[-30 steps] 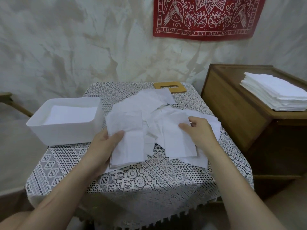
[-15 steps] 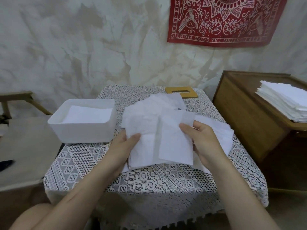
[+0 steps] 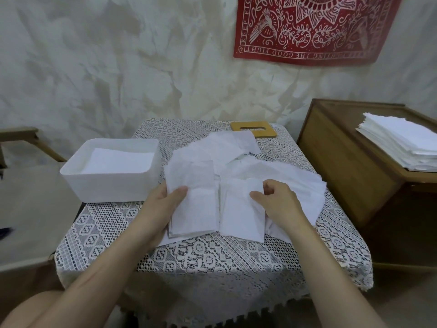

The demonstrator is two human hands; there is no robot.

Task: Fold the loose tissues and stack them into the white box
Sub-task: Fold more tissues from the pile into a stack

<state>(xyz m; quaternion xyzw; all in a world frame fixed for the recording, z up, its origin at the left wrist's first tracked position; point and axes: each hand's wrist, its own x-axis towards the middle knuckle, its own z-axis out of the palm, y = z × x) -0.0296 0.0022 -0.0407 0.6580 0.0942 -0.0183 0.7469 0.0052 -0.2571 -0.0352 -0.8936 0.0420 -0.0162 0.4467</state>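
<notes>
A small stack of folded white tissues [image 3: 196,204] lies at the front of the lace-covered table [image 3: 212,254]. My left hand [image 3: 163,207] grips its left edge, thumb on top. Beside it lies another folded tissue [image 3: 238,216], and my right hand [image 3: 281,202] pinches its upper right corner between thumb and fingers. Behind both spreads a pile of loose white tissues [image 3: 236,157]. The white box [image 3: 111,171] stands at the table's left, with flat tissues inside.
A wooden lid with a slot [image 3: 254,129] lies at the table's far edge. To the right stands a wooden cabinet [image 3: 350,166] carrying a tall stack of white tissues [image 3: 402,143]. A wooden chair [image 3: 23,147] is at the left. A red cloth [image 3: 312,29] hangs on the wall.
The tissue in my right hand has come off the left stack and now lies beside it on the table. My view has shifted left.
</notes>
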